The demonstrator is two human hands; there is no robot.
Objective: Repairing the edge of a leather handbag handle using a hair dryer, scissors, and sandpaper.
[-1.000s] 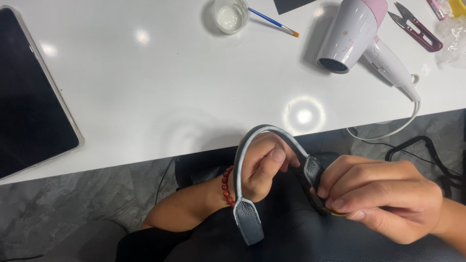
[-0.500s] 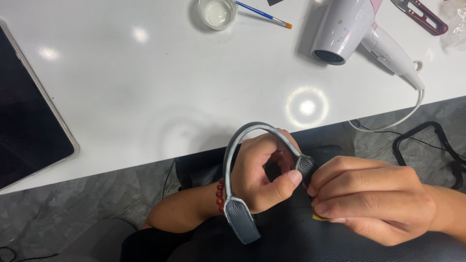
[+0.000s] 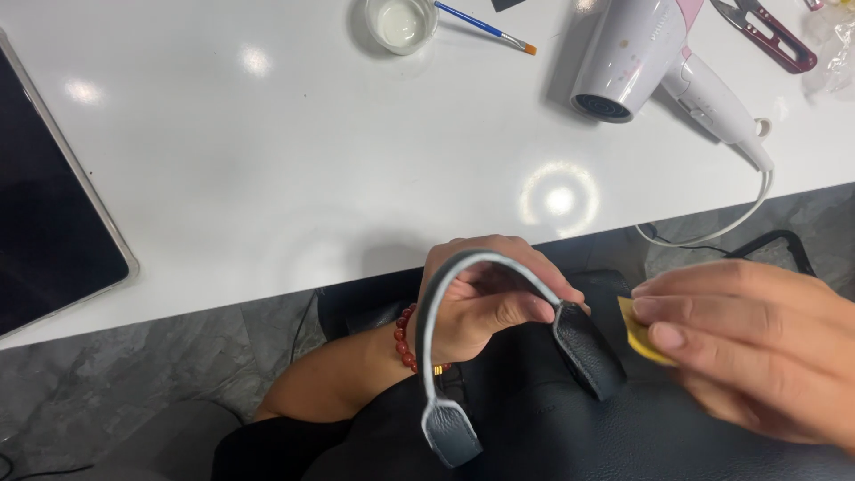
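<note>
My left hand (image 3: pixel 485 303) grips a curved grey leather bag handle (image 3: pixel 463 267) with dark padded tabs at both ends, thumb pressed near the right tab (image 3: pixel 588 352). A red bead bracelet (image 3: pixel 403 334) sits on that wrist. My right hand (image 3: pixel 757 347) is just right of the handle and pinches a small yellow piece (image 3: pixel 643 334) between its fingertips, a little apart from the right tab. A dark leather bag (image 3: pixel 623 428) lies in my lap under both hands.
On the white table (image 3: pixel 294 169) lie a white and pink hair dryer (image 3: pixel 641 67) with its cord, a small glass dish (image 3: pixel 401 22), a thin blue brush (image 3: pixel 485 27), red thread snips (image 3: pixel 766 36) and a dark tablet (image 3: pixel 44 205) at the left.
My right hand has drawn back to the right off the handle's tab, now showing the yellow piece in its fingers. The left hand has kept its grip on the handle.
</note>
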